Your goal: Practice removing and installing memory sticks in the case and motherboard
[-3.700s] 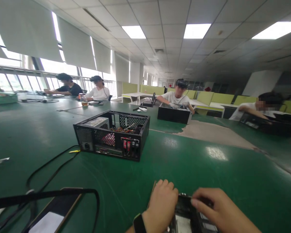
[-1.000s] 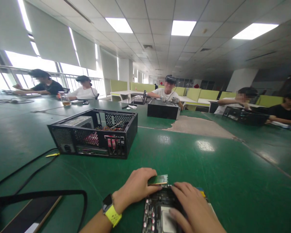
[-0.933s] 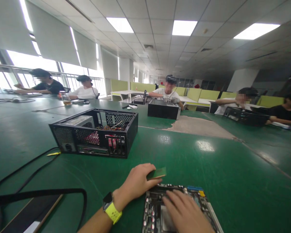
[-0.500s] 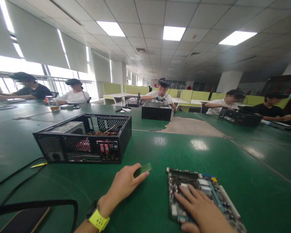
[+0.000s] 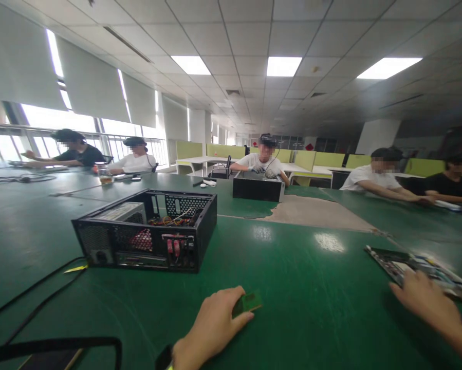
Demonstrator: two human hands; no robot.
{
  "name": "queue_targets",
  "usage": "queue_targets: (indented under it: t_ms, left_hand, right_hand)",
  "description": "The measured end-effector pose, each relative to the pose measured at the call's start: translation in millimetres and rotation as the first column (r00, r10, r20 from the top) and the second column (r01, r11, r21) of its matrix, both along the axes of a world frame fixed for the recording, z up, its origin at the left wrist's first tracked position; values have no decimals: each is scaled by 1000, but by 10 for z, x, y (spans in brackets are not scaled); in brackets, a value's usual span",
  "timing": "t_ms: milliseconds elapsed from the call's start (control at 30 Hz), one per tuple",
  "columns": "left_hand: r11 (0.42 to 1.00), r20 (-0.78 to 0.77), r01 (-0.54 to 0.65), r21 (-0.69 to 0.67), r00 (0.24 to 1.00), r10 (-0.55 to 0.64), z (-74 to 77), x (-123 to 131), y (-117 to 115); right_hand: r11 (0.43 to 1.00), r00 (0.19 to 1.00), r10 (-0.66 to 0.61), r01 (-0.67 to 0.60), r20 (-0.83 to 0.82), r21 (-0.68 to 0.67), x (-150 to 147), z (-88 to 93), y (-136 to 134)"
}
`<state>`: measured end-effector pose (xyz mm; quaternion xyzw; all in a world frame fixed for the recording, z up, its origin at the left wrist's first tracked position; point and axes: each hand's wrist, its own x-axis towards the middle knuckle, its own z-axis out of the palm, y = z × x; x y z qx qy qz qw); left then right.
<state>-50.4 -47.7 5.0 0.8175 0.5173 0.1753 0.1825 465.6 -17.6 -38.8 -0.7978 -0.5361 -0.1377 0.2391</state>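
A small green memory module (image 5: 251, 302) is pinched between the thumb and fingers of my left hand (image 5: 215, 326), low over the table's near middle. At the right, my right hand (image 5: 427, 303) has its fingers over the near edge of a motherboard (image 5: 435, 272), with the thumb beside that edge. The board appears at a shallow angle, and my hand covers part of it. Whether it lies fully on the table, I cannot tell. To the left of my hands, a black open computer case (image 5: 146, 231) lies on its side, with a power supply and wires inside.
Black cables (image 5: 30, 293) with a yellow tag lie on the green table (image 5: 300, 277) at the left. Across it, a co-worker (image 5: 267, 162) in gloves works at another case (image 5: 257, 189). Other people sit at both sides. A cup (image 5: 105, 176) stands at the far left.
My right hand and the motherboard have moved to the right and farther off. My left hand still holds the memory module. The whole view has shifted slightly.
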Motion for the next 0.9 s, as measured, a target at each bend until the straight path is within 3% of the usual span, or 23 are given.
queue_targets:
  t_ms: [33,67,100,133,200,233,267,333,400,500,600,733,900]
  left_hand:
    - [999,20,37,2,999,-37,-2,79,-25]
    - [996,30,85,3,996,-85,1,172,-58]
    - [990,26,140,3,990,-140,8,273,-96]
    - [981,9,196,2,981,-196,19,373,-138]
    - [959,-53,284,-5,957,-284,47,531,-220]
    - [953,-85,302,-6,950,-301,59,574,-250]
    - [954,-107,301,-5,948,-299,67,587,-266]
    - [964,-109,265,7,959,-263,64,532,-243]
    - [975,-68,223,-5,973,-222,27,408,-147]
    - [964,66,210,-166,977,-202,-77,230,63]
    - [898,288,287,-334,938,-193,-177,148,234]
    - [881,456,243,-406,889,-34,-236,115,326]
    - [841,586,258,-475,806,83,-293,92,369]
  right_hand:
    - [998,997,62,-63,-37,-32,-365,70,-80]
    - [978,970,193,-202,-146,-53,-773,144,-184]
    - [922,886,335,-378,-321,-82,-1200,214,-302]
    - [800,722,461,-589,-517,-110,-1617,272,-425]
    - [570,428,478,-816,-767,-100,-2325,329,-646]
    - [497,360,471,-863,-805,-95,-2581,325,-730]
    - [485,327,474,-872,-817,-68,-2762,301,-790]
    - [517,297,508,-856,-809,10,-2921,213,-838]
    - [569,274,516,-818,-811,86,-2892,115,-817]
    - [648,296,455,-757,-840,84,-2759,37,-752]
    - [708,336,419,-703,-843,72,-2707,29,-723]
    - [721,262,416,-679,-871,140,-2735,-9,-710]
    - [697,124,261,-711,-957,98,-2717,-87,-649]
